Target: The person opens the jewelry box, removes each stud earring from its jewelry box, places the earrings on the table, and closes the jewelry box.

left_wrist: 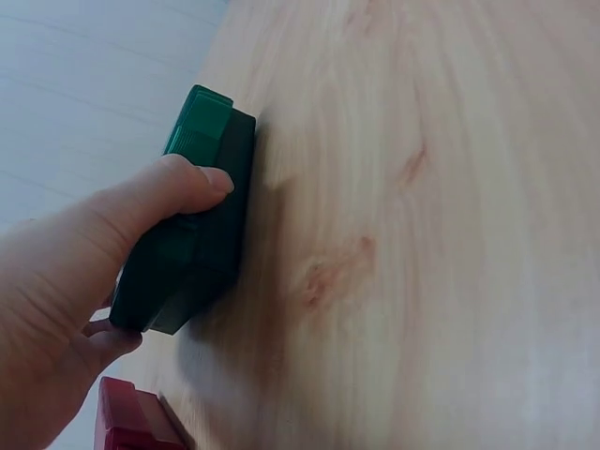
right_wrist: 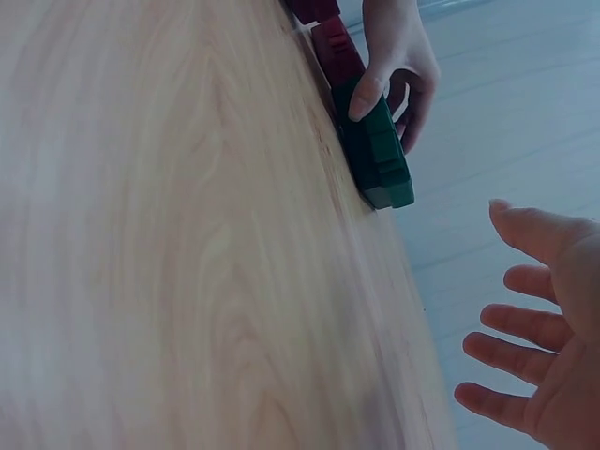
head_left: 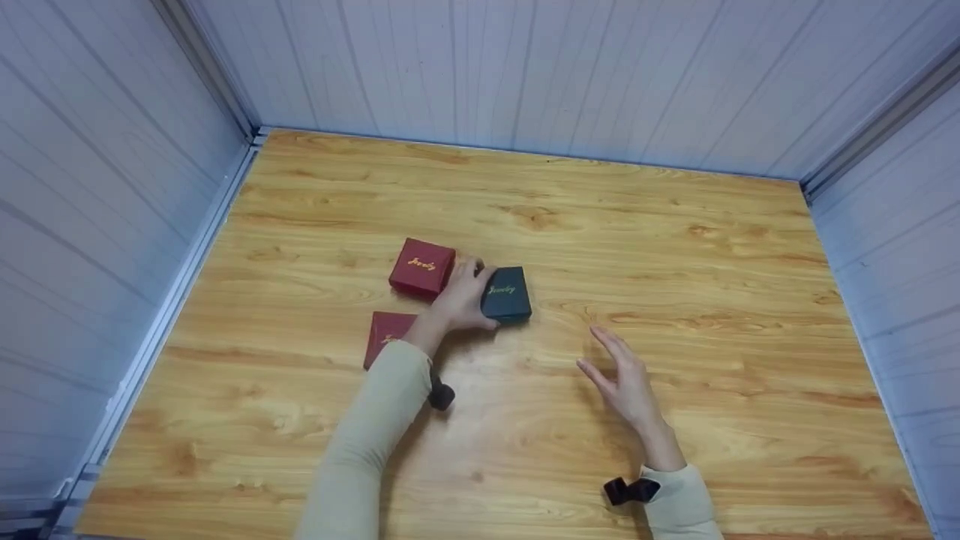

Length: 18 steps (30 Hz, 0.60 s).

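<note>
My left hand (head_left: 466, 298) grips a dark green jewelry box (head_left: 508, 294) with gold lettering on its lid. In the left wrist view the thumb presses one side of the green box (left_wrist: 202, 220), with fingers on the far side. Just left of that hand sits a red jewelry box (head_left: 421, 267) with gold lettering. A second red box (head_left: 386, 335) lies nearer, partly hidden under the left forearm. My right hand (head_left: 624, 381) hovers over the table to the right, fingers spread and holding nothing; the right wrist view shows its extended fingers (right_wrist: 525, 328).
The boxes are on a wood-grain table (head_left: 675, 262). Pale panelled walls (head_left: 487, 75) enclose it at the back, left and right. A black wrist camera (head_left: 441, 394) is strapped to the left wrist and another (head_left: 631, 491) to the right.
</note>
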Tool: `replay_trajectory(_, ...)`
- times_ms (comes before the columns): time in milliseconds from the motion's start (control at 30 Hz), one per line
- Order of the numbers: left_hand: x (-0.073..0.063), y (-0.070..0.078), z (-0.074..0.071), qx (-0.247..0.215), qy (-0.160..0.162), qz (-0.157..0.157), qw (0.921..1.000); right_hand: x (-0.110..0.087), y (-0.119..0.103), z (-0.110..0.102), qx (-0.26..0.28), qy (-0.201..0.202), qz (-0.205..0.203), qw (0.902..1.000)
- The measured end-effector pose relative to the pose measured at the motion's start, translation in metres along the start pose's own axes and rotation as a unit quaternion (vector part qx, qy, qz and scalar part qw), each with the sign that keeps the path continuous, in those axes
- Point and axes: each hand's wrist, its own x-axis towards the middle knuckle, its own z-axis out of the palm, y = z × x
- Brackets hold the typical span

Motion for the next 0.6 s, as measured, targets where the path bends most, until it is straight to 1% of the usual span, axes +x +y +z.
replay_trajectory(267, -0.008, 0.009, 0.003, -0.011, -0.005, -0.007, 0.9999, -0.002, -0.001, 0.003, 0.004, -0.009, -0.004, 0.9999)
replay_trajectory(467, -0.016, 0.016, 0.006, -0.007, -0.004, -0.002, 1.0, -0.005, -0.002, 0.005, -0.002, -0.014, -0.007, 0.9999)
replay_trajectory(600, -0.022, 0.022, 0.008, -0.015, 0.002, 0.001, 0.9999, -0.006, -0.003, 0.005, -0.008, -0.019, -0.01, 0.9997)
